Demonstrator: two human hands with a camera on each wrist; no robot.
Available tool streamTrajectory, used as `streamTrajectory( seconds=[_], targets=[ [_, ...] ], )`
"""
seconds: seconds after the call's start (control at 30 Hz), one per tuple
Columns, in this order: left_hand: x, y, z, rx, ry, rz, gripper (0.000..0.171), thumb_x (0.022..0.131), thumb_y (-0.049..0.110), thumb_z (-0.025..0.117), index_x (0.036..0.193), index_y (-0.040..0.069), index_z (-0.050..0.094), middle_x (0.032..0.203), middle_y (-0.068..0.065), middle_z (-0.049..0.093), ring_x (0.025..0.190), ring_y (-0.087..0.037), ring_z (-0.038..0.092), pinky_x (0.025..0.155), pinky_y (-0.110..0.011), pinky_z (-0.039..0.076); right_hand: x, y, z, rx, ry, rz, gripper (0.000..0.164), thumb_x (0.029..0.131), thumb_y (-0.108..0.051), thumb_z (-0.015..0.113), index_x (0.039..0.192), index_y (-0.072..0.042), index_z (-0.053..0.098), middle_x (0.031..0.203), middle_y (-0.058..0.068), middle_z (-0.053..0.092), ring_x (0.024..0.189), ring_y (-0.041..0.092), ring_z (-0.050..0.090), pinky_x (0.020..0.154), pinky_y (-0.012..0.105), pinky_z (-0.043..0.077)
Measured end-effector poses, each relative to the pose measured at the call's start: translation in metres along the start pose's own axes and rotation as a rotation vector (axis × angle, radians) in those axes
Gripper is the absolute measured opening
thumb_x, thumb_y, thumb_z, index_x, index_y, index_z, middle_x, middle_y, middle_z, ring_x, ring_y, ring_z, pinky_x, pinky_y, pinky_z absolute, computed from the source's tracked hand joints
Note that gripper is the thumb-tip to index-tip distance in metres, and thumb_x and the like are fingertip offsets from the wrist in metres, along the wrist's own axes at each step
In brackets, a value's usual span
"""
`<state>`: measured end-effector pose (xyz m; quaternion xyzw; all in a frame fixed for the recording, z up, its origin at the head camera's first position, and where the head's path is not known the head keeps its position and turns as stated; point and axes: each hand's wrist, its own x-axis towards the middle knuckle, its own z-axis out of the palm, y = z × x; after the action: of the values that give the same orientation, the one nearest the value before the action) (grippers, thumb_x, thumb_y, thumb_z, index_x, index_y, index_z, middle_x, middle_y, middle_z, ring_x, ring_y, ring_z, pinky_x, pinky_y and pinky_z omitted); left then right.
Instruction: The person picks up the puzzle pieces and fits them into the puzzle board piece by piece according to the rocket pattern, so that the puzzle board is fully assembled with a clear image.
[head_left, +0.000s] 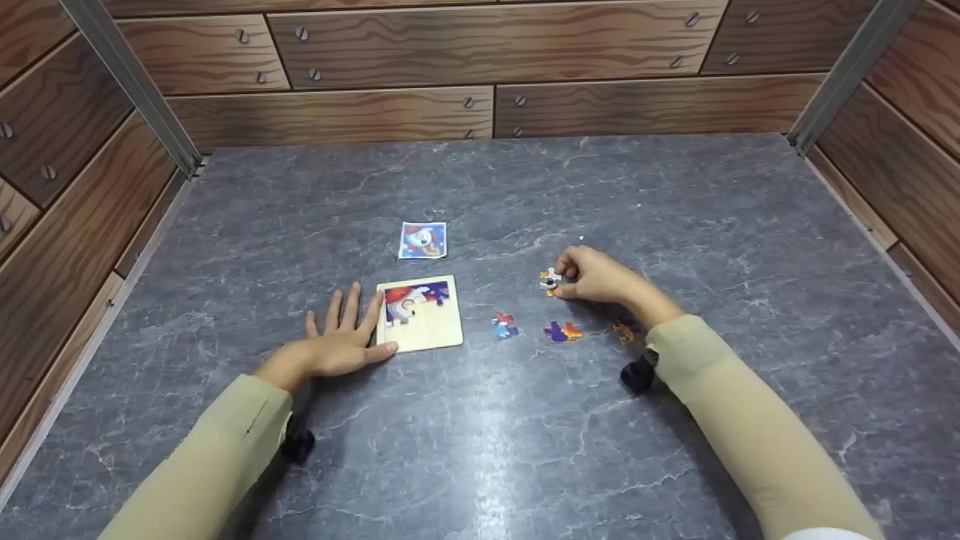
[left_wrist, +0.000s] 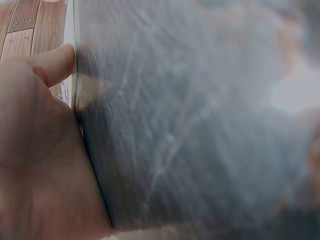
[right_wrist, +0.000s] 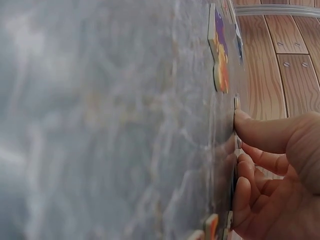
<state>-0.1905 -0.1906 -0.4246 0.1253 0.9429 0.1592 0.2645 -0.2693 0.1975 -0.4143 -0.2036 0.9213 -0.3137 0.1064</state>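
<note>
A gray, white-veined tabletop (head_left: pixel 517 180) spans the frame's centre; wood-grain panels (head_left: pixel 487 49) with screw heads (head_left: pixel 301 34) line the top and sides, gray metal posts (head_left: pixel 135 90) at upper left and upper right.

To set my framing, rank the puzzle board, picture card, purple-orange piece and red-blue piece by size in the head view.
1. Puzzle board
2. Picture card
3. Purple-orange piece and red-blue piece: too alike to rank

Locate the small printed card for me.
In the head view, the card lies left of centre on the table, just beyond the puzzle board, not touching it.
</note>
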Motion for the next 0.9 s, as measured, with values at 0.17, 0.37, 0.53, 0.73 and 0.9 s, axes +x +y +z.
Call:
streamTrajectory(
  seconds=[0.17,0.37,0.53,0.73,0.9],
  targets=[
    [0.000,-0.001,0.002,-0.005,0.001,-0.004,0.095,0.084,0.073,0.032,0.148,0.021,-0.016,0.147,-0.013,-0.033,0.130,-0.034,-0.033,0.093,-0.065,-0.021,0.000,0.001,0.002,-0.019,-0.018,0.037,0.031,0.077,-0.015,0.074,0.094,0.003,0.057,0.092,0.013,0.055,0.087,0.026,0.051,0.081,0.039,0.041],
    [-0.001,-0.001,0.001,-0.020,0.014,0.006,0.096,0.084,0.074,0.032,0.148,0.022,-0.015,0.147,-0.012,-0.032,0.130,-0.033,-0.033,0.093,-0.064,-0.022,0.000,0.002,0.001,0.014,-0.006,0.059,0.032,0.078,-0.019,0.073,0.097,0.003,0.058,0.092,0.012,0.057,0.083,0.021,0.052,0.076,0.034,0.043],
    [-0.002,-0.001,0.001,-0.033,0.019,0.012,0.097,0.083,0.075,0.033,0.148,0.020,-0.014,0.147,-0.013,-0.032,0.130,-0.034,-0.033,0.092,-0.064,-0.023,-0.002,0.001,-0.005,0.065,0.001,0.025,0.029,0.079,-0.015,0.072,0.095,0.004,0.058,0.083,0.008,0.058,0.072,0.014,0.051,0.064,0.025,0.043],
    [0.001,-0.003,0.002,-0.023,0.000,0.003,0.097,0.082,0.076,0.032,0.148,0.022,-0.016,0.147,-0.011,-0.034,0.130,-0.032,-0.034,0.092,-0.065,-0.021,-0.004,-0.003,-0.007,0.083,0.027,-0.020,0.028,0.078,-0.013,0.073,0.095,0.005,0.057,0.080,0.005,0.058,0.069,0.012,0.052,0.064,0.022,0.044],
    [0.005,-0.006,0.003,-0.013,-0.001,-0.004,0.098,0.082,0.076,0.032,0.147,0.023,-0.017,0.146,-0.009,-0.035,0.129,-0.031,-0.035,0.092,-0.066,-0.020,-0.004,-0.010,-0.007,0.078,0.041,-0.035,0.031,0.079,-0.015,0.074,0.097,0.003,0.056,0.084,0.008,0.059,0.075,0.016,0.056,0.069,0.027,0.047]
  ],
)
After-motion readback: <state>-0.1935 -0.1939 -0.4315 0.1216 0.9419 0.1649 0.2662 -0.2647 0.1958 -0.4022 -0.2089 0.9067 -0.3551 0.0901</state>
